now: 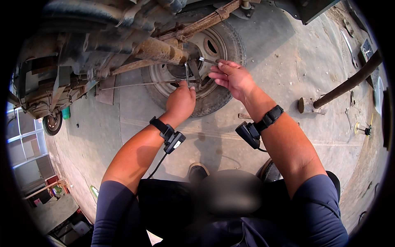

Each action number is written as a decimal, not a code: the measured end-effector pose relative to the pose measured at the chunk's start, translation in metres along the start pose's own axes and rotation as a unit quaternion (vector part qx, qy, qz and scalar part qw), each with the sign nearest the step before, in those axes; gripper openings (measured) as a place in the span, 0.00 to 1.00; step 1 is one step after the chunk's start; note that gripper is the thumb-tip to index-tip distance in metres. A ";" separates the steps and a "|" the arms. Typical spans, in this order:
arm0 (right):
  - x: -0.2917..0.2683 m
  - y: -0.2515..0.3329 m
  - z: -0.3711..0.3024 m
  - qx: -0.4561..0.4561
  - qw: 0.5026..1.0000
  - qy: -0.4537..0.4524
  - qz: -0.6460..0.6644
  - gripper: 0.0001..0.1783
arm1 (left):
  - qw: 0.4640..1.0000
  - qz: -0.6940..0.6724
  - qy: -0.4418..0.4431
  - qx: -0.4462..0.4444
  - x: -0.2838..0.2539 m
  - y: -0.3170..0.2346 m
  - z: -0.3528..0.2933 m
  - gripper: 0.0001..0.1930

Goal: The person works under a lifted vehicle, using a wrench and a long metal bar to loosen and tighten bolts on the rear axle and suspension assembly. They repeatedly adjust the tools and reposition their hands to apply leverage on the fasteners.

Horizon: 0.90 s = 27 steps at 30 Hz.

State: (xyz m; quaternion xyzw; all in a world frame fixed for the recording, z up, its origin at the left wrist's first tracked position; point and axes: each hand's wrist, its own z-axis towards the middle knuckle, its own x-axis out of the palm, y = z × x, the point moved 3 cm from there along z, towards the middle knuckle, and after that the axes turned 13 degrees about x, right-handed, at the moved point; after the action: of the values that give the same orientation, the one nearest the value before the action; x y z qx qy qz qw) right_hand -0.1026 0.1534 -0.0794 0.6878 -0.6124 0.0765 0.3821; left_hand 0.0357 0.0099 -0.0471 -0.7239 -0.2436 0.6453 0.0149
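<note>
My left hand is closed round the lower end of a slim metal wrench. The wrench points up against the hub area behind the wheel, next to the rusty axle tube. Just right of it, my right hand pinches a dark-handled tool with a shiny end, which looks like a second wrench. Its bright tip is close to the hub; whether it touches cannot be made out. The lower fingers of that hand are loosely curled. Between the two tools a dark metal lever slants downward.
A rusty leaf spring and vehicle underside parts hang overhead at left. A thin rod runs left from the wheel. At right lie a wooden mallet-like block, a dark pole and a long spanner on the concrete floor.
</note>
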 end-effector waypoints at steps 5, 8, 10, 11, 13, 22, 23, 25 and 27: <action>-0.008 0.002 -0.001 -0.003 0.999 0.037 -0.013 0.20 | 1.000 -0.004 -0.006 0.007 0.000 -0.002 0.002 0.15; -0.010 0.003 -0.002 -0.008 0.998 0.029 -0.053 0.20 | 1.000 -0.005 -0.008 0.005 0.000 -0.001 0.001 0.15; -0.010 0.002 -0.004 -0.015 0.996 0.015 -0.092 0.20 | 1.000 -0.004 -0.006 0.004 0.000 -0.002 0.001 0.15; -0.010 0.000 -0.004 -0.013 0.995 0.017 -0.096 0.20 | 1.000 -0.005 -0.006 0.003 0.000 -0.002 0.001 0.15; -0.006 -0.006 -0.004 -0.010 0.994 0.021 -0.105 0.20 | 1.000 -0.005 -0.007 0.002 0.001 -0.001 0.001 0.15; 0.010 -0.019 -0.015 -0.023 0.986 0.000 -0.168 0.23 | 1.000 -0.004 -0.015 0.013 0.003 0.000 0.001 0.14; 0.011 -0.020 -0.015 -0.026 0.983 -0.004 -0.182 0.23 | 1.000 -0.005 -0.014 0.011 0.003 0.000 0.001 0.14; 0.015 -0.021 -0.016 -0.033 0.977 -0.012 -0.210 0.23 | 1.000 -0.006 -0.012 0.008 0.003 0.000 0.001 0.14; 0.021 -0.021 -0.015 -0.036 0.976 -0.011 -0.214 0.23 | 1.000 -0.007 -0.011 0.009 0.003 0.000 0.001 0.14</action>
State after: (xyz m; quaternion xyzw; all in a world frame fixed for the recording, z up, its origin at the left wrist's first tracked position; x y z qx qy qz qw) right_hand -0.0728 0.1454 -0.0661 0.7896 -0.4572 -0.0363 0.4076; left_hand 0.0348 0.0101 -0.0501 -0.7149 -0.2432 0.6551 0.0238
